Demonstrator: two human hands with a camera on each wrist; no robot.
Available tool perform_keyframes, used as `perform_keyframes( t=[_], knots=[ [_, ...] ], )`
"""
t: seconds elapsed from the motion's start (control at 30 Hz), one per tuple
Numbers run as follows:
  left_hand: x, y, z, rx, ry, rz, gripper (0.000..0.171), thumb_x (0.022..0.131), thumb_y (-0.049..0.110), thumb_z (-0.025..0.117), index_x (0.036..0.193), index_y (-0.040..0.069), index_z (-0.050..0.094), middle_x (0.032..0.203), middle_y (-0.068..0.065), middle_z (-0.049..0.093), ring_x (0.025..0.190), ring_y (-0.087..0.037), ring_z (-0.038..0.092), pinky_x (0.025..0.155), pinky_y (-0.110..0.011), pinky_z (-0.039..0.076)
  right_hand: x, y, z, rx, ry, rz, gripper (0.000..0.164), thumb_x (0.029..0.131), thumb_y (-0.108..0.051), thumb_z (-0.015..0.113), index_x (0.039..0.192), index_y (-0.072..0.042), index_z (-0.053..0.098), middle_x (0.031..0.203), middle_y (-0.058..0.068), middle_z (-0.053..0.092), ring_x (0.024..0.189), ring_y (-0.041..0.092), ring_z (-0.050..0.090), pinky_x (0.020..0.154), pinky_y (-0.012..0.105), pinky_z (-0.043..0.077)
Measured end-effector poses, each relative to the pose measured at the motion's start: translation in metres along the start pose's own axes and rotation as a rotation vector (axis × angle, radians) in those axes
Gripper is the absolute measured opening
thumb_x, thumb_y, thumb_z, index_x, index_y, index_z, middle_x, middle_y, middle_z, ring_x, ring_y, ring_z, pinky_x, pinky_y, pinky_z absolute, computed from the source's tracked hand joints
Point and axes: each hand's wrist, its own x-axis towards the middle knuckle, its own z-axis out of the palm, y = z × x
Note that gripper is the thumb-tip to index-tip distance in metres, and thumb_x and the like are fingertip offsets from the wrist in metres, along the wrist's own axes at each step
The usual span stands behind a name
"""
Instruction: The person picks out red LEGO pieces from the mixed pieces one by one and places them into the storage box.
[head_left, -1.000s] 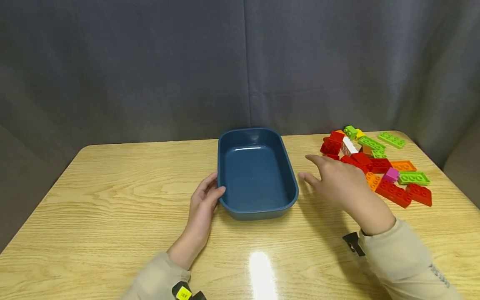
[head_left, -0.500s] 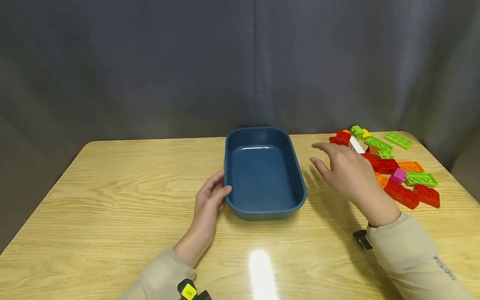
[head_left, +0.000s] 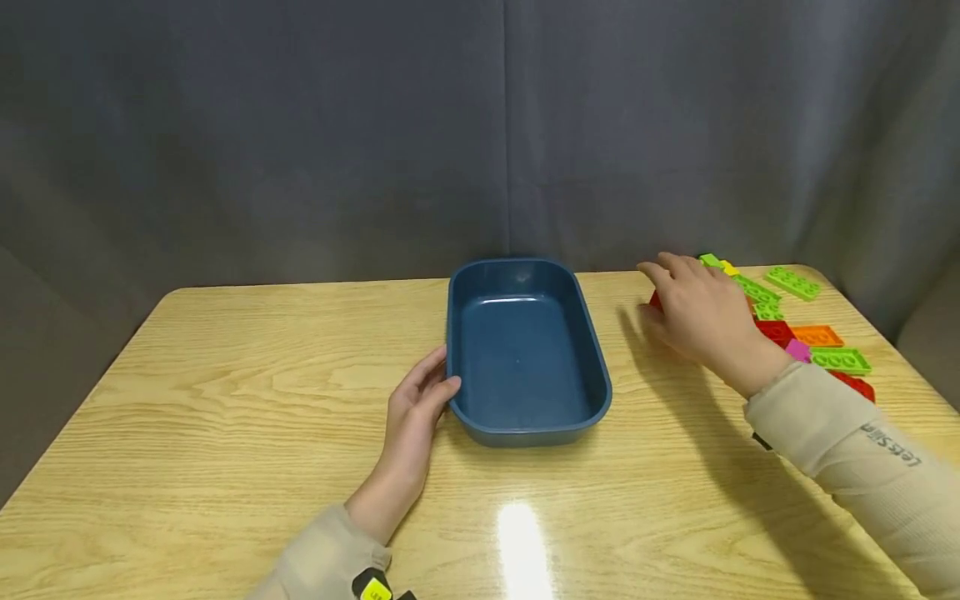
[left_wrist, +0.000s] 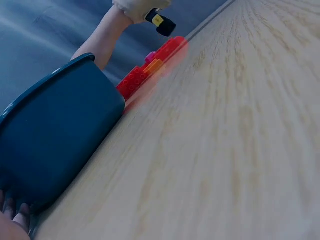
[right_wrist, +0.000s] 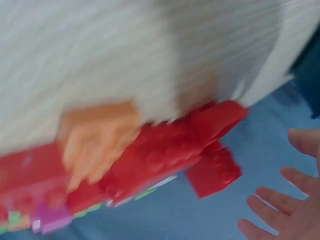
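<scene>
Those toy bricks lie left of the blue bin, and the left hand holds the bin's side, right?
Not quite: the head view shows the toy bricks to the right of the blue bin. The left hand does hold its side.

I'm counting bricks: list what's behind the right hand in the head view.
A red brick and a green brick peek past the right hand; what it covers there is hidden.

The round-cornered blue tray (head_left: 517, 358) sits open side up, gripped by your left hand (head_left: 411, 410); the studded bricks (head_left: 774, 332) (red, green, orange) lie clustered by your right hand (head_left: 703, 310).
</scene>
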Motion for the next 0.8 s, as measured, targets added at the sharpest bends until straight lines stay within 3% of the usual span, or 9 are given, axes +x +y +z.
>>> perform_keyframes(
  t=[0.23,0.57,0.8],
  knots=[
    [-0.002,0.001,0.000,0.007,-0.019,0.004,0.050,0.090,0.010,0.053,0.139,0.006,0.043,0.142,-0.017,0.048,0.128,-0.022,0.047,0.089,-0.007,0.046,0.010,0.024,0.007,-0.044,-0.024,-0.100,0.044,0.081,-0.019,0.066,0.121,-0.005,0.059,0.115,0.024,0.061,0.103,0.040,0.056,0.080,0.057,0.053],
    [0.001,0.002,-0.003,0.007,-0.010,0.002,0.051,0.089,0.009,0.053,0.139,0.004,0.043,0.142,-0.019,0.047,0.127,-0.024,0.047,0.088,-0.007,0.046,0.025,0.033,0.007,-0.013,-0.206,-0.044,0.044,0.084,-0.023,0.062,0.123,-0.004,0.058,0.119,0.024,0.062,0.105,0.041,0.056,0.090,0.058,0.049],
    [0.001,0.001,-0.002,0.004,-0.010,0.006,0.050,0.089,0.010,0.053,0.138,0.005,0.044,0.141,-0.018,0.049,0.126,-0.024,0.049,0.089,-0.009,0.046,0.027,0.038,0.012,-0.006,-0.272,0.001,0.042,0.084,-0.019,0.060,0.122,0.000,0.058,0.117,0.025,0.063,0.103,0.042,0.057,0.089,0.059,0.050]
  ],
)
